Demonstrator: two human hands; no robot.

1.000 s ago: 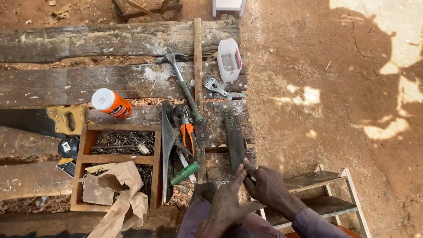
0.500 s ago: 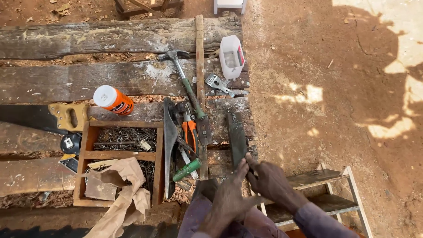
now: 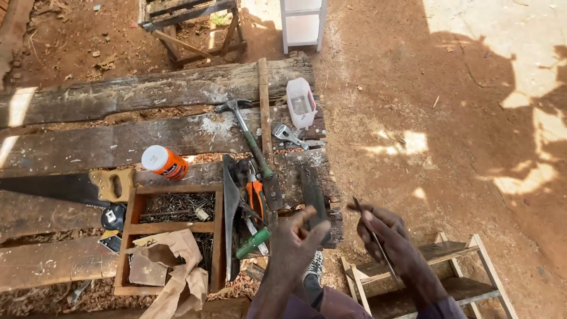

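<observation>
At the lower middle of the view: two bare hands raised over the near edge of the table, a little apart.
Right hand (image 3: 393,245): fingers pinched on a thin metal rod (image 3: 373,236), which slants from 11 o'clock above the fingertips down to 5 o'clock past the palm.
Left hand (image 3: 295,242): loosely curled, thumb and forefinger lifted, grasping nothing that shows; it hangs at 9 o'clock from the right hand.
Dark flat blade (image 3: 312,195): lies on the boards at 12 o'clock from the left hand, partly behind its fingertips.
Green-handled tool (image 3: 254,242): just at 9 o'clock from the left hand, slanted among the loose tools.
Orange-handled pliers (image 3: 255,192): at 11 o'clock from the left hand, beside a long dark blade standing on edge.
Hammer (image 3: 248,136): green grip, head pointing to 11 o'clock, lying on the table farther up.
Wooden tray (image 3: 218,236): at 9 o'clock, two compartments holding nails and crumpled brown paper (image 3: 171,266).
Orange bottle (image 3: 164,162): white cap, lying on its side at 10 o'clock, above the tray.
Handsaw (image 3: 112,184): wooden handle at the tray's far left corner, blade running off to 9 o'clock.
White plastic container (image 3: 300,101): at 12 o'clock, near the far edge, an adjustable wrench (image 3: 286,134) just below it.
Small wooden frame (image 3: 466,277): on the red earth at 4 o'clock from the right hand.
</observation>
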